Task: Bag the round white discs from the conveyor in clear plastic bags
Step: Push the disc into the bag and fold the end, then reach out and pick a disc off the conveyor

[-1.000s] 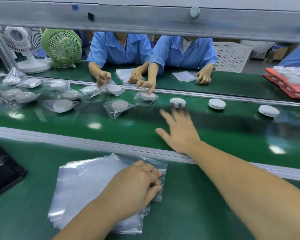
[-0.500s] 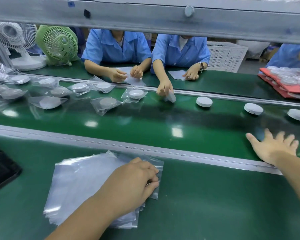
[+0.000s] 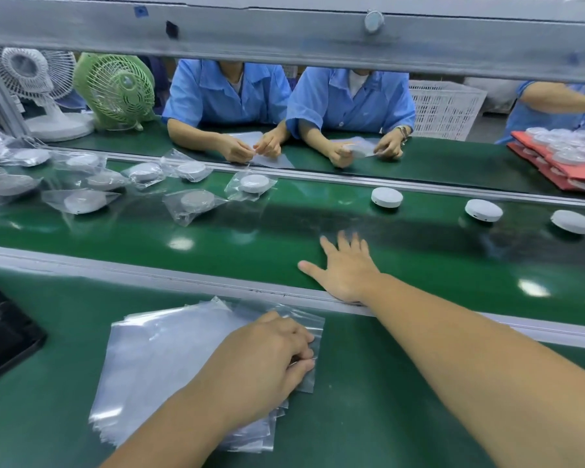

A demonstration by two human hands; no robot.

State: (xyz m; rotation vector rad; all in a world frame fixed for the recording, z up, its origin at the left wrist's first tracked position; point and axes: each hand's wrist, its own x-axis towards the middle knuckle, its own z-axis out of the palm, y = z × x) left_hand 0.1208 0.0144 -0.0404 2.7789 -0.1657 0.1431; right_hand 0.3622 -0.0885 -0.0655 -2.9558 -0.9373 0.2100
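— What is shown on the conveyor (image 3: 250, 244) in the head view?
— Bare white discs (image 3: 386, 196) are carried along its far edge; bagged discs (image 3: 196, 201) are scattered toward its left end.
— And the hands?
— The right hand (image 3: 347, 270) is stretched over the conveyor, fingers straight and spread, nothing grasped. The left hand (image 3: 267, 359) is curled on the bags (image 3: 156, 359), stacked on the table (image 3: 368, 417) beside the conveyor's near edge; a corner is pinched.

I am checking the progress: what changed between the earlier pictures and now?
The right hand swung right along the conveyor, then came back left; it is open, short of the nearest bare disc. A worker opposite took one disc off. The left hand stayed gripping the stack of clear bags.
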